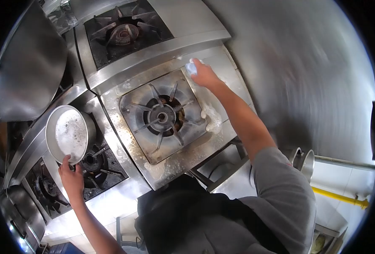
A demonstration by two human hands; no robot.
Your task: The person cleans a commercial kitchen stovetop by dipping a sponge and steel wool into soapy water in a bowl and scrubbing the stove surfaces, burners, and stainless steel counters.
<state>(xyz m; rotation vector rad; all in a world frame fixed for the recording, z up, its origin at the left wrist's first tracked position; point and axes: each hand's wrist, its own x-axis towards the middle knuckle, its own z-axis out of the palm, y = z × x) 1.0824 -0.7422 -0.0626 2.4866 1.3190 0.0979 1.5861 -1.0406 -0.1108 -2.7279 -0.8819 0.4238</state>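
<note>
My left hand (72,178) is closed at the near edge of a round metal pot (49,133), with a finger over its rim. Foamy, whitish water (71,131) fills the bottom of the pot, which is over the left burner. My right hand (206,75) stretches to the far right corner of the middle stove and grips a small pale-blue and white sponge or cloth (191,69) against the steel top. Suds (213,119) lie on the steel top (111,101) around the burner grate (162,117), thickest on its right side.
Another burner (124,34) lies behind a raised steel ledge (153,55). A large steel vessel (31,63) stands at the upper left. A steel wall panel (297,67) rises on the right. Metal pans (308,163) and a yellow pipe (339,197) are at the lower right.
</note>
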